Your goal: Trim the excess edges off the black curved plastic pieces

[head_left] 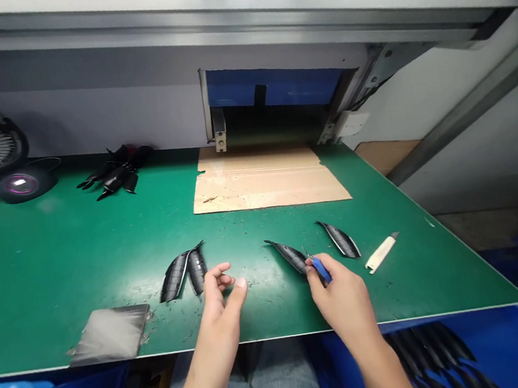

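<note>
- Right hand: pinching a blue-handled tool over the near side of the green table.
- Black curved piece: just left of the right hand, at the tool's tip; contact hard to judge, hand partly covers it.
- Left hand: loosely spread, thumb apart from half-curled fingers.
- Two black shells: just left of it, far tips meeting.
- White-handled knife: right of the right hand.
</note>
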`<state>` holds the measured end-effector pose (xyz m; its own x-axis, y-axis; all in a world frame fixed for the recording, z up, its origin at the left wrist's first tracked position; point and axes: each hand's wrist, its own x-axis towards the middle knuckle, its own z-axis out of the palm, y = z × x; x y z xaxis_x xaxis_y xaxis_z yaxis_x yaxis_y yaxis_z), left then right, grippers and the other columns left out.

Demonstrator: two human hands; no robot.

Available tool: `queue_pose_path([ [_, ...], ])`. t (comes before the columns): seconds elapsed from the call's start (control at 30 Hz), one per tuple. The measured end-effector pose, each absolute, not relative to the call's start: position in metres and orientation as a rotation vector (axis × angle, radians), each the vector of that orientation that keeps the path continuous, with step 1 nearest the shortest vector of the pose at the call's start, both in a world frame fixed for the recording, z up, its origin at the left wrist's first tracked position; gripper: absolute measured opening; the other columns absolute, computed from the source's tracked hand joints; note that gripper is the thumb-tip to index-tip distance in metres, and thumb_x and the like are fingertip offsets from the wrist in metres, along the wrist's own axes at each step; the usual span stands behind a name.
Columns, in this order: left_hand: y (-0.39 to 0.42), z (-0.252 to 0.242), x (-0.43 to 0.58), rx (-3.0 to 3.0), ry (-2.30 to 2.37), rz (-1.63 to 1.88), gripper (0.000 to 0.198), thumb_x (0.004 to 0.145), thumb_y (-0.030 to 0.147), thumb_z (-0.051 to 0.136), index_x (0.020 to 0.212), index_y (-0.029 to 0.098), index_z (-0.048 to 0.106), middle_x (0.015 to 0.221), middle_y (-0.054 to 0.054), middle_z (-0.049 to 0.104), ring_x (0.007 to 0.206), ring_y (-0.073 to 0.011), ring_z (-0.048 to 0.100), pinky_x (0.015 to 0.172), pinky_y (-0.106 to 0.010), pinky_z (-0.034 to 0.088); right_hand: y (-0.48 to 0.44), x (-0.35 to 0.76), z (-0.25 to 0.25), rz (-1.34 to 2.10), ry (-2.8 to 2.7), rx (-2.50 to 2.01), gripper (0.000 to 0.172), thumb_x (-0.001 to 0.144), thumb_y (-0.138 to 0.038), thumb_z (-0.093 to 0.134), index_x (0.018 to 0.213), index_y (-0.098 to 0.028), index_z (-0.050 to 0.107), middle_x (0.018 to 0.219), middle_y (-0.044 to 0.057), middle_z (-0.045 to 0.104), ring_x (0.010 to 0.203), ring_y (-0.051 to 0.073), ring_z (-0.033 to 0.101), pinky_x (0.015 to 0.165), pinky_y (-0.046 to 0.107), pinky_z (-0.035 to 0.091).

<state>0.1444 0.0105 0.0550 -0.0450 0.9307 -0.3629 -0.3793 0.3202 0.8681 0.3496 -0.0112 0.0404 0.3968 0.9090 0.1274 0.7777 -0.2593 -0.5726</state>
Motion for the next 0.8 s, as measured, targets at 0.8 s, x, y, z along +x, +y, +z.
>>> queue_pose_path([
  [0.8,0.016,0.117,0.118,0.127,0.691,1.577,0.034,0.088,0.024,0.056,0.063,0.018,0.035,0.055,0.007,0.024,0.047,-0.0074,0.028,0.054,-0.024,0.045,-0.056,0.248,0.081,0.718,-1.547,-1.359,0.034,0.097,-0.034,0.052,0.131,-0.03,0.056,0.118,0.003,0.064,0.105,0.015,0.062,0.089,0.021,0.05],
])
